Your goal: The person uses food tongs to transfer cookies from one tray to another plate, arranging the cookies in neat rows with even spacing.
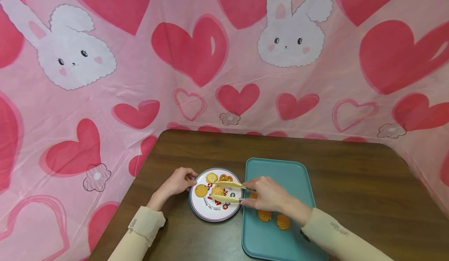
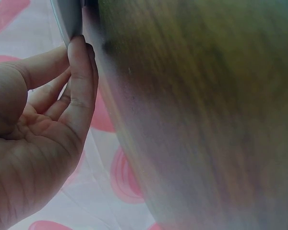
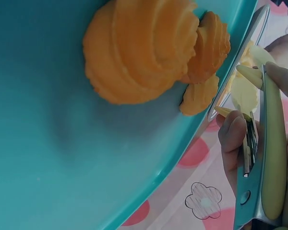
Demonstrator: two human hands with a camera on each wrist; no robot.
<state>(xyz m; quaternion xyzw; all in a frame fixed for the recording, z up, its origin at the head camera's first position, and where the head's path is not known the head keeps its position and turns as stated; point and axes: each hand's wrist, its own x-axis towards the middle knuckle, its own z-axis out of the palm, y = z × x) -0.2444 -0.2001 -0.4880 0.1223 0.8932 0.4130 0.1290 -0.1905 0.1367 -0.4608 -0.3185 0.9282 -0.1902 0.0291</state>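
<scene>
Nearest, two swirled cookies (image 1: 283, 222) are carried in plain view by the teal tray (image 1: 280, 175), with another partly hidden. Over the tray's left edge, pale yellow tongs (image 1: 229, 200) are held in the grip of the right hand (image 1: 268, 194), thumb and fingers being bent about their arms. The tongs are part-way spread, and a piped cookie (image 1: 218, 190) is caught between their tips over the plate (image 1: 210, 213); whether it is already borne by the plate cannot be told. By the left hand (image 1: 180, 180), the plate's rim is pinched between thumb and fingers. The cookie, probably crumbly, could be cracked by too hard a squeeze, or lost through a slack one. The flat round cookie (image 1: 201, 191) could be nudged by the tips, and the plate could be tilted if its rim were lifted. Underneath, the surface (image 1: 361, 183) is dark and wood-grained, with rounded far corners. Beyond it, the room is screened by a pink cloth (image 1: 245, 54), lightly creased, printed with red hearts and white rabbits.
</scene>
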